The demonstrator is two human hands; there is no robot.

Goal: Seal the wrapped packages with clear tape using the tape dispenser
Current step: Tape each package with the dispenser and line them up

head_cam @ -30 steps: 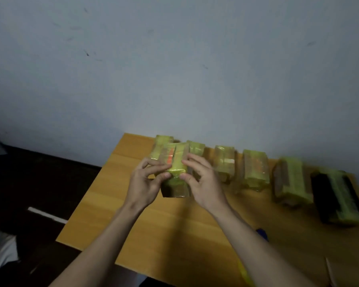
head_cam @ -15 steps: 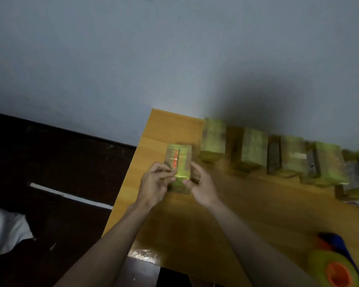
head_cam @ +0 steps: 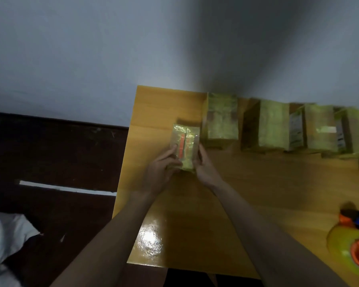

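A small yellow-green wrapped package (head_cam: 186, 145) with an orange stripe sits near the table's far left corner. My left hand (head_cam: 162, 172) grips its left side and my right hand (head_cam: 205, 170) grips its right side. Several similar wrapped packages stand in a row along the wall, the nearest (head_cam: 221, 119) just right of the held one, then another (head_cam: 273, 126). The tape dispenser (head_cam: 352, 247), yellow roll with orange hub and blue handle, lies at the right edge of the table, away from both hands.
The wooden table (head_cam: 257, 204) ends at a left edge beside a dark floor (head_cam: 60, 158). A white cloth (head_cam: 6, 239) lies on the floor at lower left. The grey wall (head_cam: 91, 48) stands right behind the row of packages.
Both hands have carried the package left and lowered it toward the table's left corner. The view has tilted down and right, bringing the tape dispenser further into sight.
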